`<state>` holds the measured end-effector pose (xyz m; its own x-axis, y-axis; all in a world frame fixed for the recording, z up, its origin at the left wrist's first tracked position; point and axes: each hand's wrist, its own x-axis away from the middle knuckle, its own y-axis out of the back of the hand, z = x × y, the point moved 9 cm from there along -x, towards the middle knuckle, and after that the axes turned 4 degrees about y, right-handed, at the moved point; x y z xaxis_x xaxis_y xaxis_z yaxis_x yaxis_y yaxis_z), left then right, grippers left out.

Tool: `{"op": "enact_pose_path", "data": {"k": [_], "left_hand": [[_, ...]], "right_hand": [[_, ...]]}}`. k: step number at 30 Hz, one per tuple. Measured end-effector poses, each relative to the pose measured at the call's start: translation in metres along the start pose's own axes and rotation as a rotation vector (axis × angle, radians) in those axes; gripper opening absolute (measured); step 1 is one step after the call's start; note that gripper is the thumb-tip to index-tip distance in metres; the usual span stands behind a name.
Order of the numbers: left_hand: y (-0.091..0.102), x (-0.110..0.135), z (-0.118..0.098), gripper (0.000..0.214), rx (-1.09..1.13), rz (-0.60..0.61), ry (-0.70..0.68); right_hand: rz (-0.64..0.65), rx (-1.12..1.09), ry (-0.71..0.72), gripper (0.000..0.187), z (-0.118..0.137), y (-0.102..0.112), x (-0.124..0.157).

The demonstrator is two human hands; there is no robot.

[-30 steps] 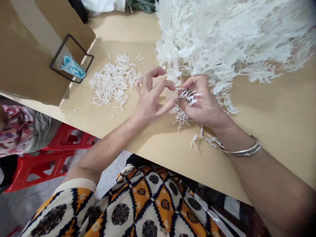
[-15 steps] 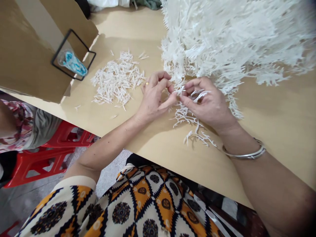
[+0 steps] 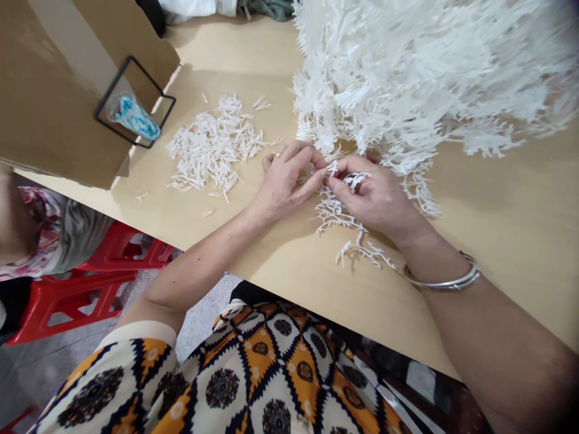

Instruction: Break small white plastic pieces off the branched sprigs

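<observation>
My left hand (image 3: 292, 178) and my right hand (image 3: 373, 190) meet over the table, fingertips almost touching. Between them is a white branching plastic piece (image 3: 357, 179), pinched by my right thumb and forefinger. My left thumb and forefinger close on the near end of the same piece. Below the hands lie more white branched pieces (image 3: 362, 247), with bare, twig-like stems. To the left rests a pile of small white sprigs (image 3: 215, 144). A large heap of white branching pieces (image 3: 420, 78) spreads behind my right hand.
A cardboard box (image 3: 67, 78) stands at the left on the tan table (image 3: 271, 259). Beside it, a black wire frame (image 3: 131, 60) and a clear cup with blue and white contents (image 3: 133, 117). Red stools (image 3: 76, 295) and another person's arm (image 3: 15, 217) are at the lower left.
Both hands have drawn slightly closer together, and my right hand has shifted a little left. My left fingers have closed further at the tips. The heap and the pile look nearly the same.
</observation>
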<state>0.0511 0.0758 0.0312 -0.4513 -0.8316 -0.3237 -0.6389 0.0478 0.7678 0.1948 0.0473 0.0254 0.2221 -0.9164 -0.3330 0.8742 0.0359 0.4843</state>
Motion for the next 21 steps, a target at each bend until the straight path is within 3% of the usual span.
{"op": "enact_pose_path", "data": {"k": [4,6,12,14,17,21], "left_hand": [[-0.001,0.000,-0.002,0.038,0.066,-0.017,-0.034],[0.001,-0.001,0.008,0.044,0.123,-0.070,-0.010],[0.038,0.002,0.101,0.051,0.282,-0.542,0.265],[0.051,0.007,0.111,0.053,0.274,-0.665,0.263],[0.057,0.010,0.082,0.052,0.199,-0.667,0.149],[0.027,0.006,0.014,0.047,0.102,-0.308,-0.049]], "right_hand": [[-0.012,0.087,0.097,0.021,-0.001,-0.003,-0.001],[-0.015,0.098,0.105,0.025,-0.004,-0.005,-0.001],[0.058,0.086,0.111,0.027,-0.004,-0.010,0.003],[0.042,0.045,0.084,0.024,-0.002,-0.008,0.003],[0.023,-0.009,0.039,0.021,-0.002,-0.006,0.002],[0.000,-0.045,0.006,0.018,-0.003,-0.003,0.001]]}}
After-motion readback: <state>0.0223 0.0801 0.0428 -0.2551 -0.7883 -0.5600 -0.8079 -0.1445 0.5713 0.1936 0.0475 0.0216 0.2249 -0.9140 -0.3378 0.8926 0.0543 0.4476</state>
